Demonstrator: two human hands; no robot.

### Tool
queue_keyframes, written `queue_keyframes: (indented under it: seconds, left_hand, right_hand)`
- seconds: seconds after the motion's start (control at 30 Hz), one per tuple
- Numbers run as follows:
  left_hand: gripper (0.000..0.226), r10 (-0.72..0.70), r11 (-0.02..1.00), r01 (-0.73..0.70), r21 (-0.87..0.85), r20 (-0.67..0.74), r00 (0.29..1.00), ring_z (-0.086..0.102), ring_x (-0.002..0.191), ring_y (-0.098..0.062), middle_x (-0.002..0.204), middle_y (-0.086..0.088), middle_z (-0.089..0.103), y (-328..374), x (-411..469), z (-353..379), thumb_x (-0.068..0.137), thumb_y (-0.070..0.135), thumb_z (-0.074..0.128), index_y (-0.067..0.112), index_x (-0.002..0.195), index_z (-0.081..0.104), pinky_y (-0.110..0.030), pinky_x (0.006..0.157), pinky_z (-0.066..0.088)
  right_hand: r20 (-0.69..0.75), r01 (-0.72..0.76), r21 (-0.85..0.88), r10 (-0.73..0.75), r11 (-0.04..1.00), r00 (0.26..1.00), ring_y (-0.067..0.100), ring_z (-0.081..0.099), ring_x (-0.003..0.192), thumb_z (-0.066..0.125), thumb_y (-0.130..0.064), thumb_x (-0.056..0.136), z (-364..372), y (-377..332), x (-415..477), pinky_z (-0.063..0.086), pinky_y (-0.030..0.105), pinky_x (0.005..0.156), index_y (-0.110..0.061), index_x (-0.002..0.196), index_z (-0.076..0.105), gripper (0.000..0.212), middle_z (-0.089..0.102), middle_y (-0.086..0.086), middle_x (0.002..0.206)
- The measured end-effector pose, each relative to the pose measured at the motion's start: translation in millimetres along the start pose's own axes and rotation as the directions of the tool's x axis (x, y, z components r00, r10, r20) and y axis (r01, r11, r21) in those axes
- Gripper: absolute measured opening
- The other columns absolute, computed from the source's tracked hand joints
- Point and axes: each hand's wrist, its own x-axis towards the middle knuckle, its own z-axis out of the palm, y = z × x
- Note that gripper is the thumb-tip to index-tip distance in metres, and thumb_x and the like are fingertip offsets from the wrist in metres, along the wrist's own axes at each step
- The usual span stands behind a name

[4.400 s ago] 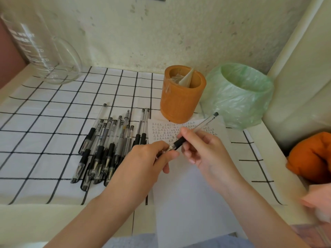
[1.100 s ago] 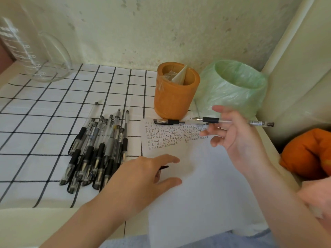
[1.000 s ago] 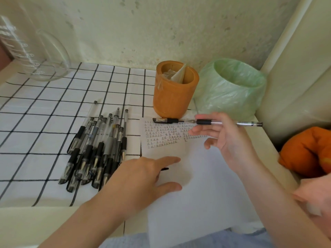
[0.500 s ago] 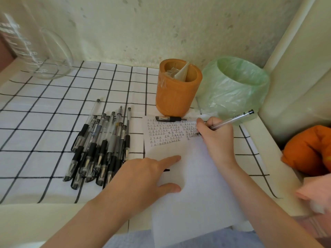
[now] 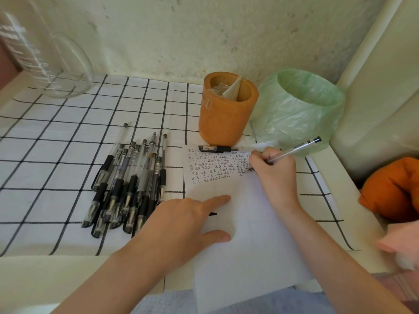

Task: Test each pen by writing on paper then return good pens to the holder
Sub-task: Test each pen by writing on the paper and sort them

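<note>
While a black-checked cloth [image 5: 52,159] covered most of the worktop [image 5: 45,275], a white sheet of paper [image 5: 249,257] lay over its near right part, rows of small written marks across the far end. Behind it stood a green-bagged bin [image 5: 299,109] and, just left of that, the orange holder [image 5: 226,118]. A heap of pens [image 5: 127,184] lay beside the paper's left edge. The left hand [image 5: 181,225] pressed flat on the paper, fingers straight, gripping nothing. The right hand [image 5: 274,171] was curled round a clear pen [image 5: 294,148], tip on the paper by the marks. A capped pen [image 5: 217,148] lay along the paper's far edge
</note>
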Motion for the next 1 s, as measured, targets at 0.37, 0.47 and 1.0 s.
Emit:
queue_keyframes:
  seconds: [0.37,0.47,1.0]
  left_hand:
    - [0.065,0.001,1.000,-0.001,0.007,0.000,1.000,0.058,0.090,-0.011,0.101,0.009,0.060,-0.7,0.4,0.0,0.082,0.065,0.041,0.051,0.139,0.013,-0.022,0.065,0.033]
    - [0.065,0.007,1.000,-0.007,0.005,-0.005,1.000,0.058,0.087,-0.012,0.096,0.008,0.060,-1.4,-0.1,0.0,0.082,0.065,0.041,0.051,0.139,0.013,-0.022,0.065,0.034]
    - [0.065,0.011,1.000,-0.011,0.007,-0.018,1.000,0.058,0.085,-0.012,0.093,0.016,0.054,-0.5,0.6,-0.6,0.082,0.065,0.042,0.051,0.139,0.015,-0.022,0.066,0.036]
  right_hand:
    - [-0.008,0.011,0.001,-0.011,1.000,1.000,0.008,0.027,0.052,0.059,-0.002,0.082,1.0,-1.0,0.0,0.025,0.019,0.048,0.009,0.058,0.039,0.033,0.031,0.007,0.053]
    - [-0.007,0.005,0.012,-0.005,1.000,1.000,0.012,0.028,0.054,0.060,-0.002,0.081,0.1,-1.1,-0.1,0.025,0.022,0.048,0.012,0.060,0.040,0.032,0.032,0.011,0.055]
    - [0.019,-0.021,0.023,0.020,1.000,1.000,0.004,0.026,0.046,0.059,0.003,0.078,-1.5,-0.9,-0.6,0.024,0.018,0.047,-0.003,0.050,0.036,0.036,0.031,-0.002,0.046]
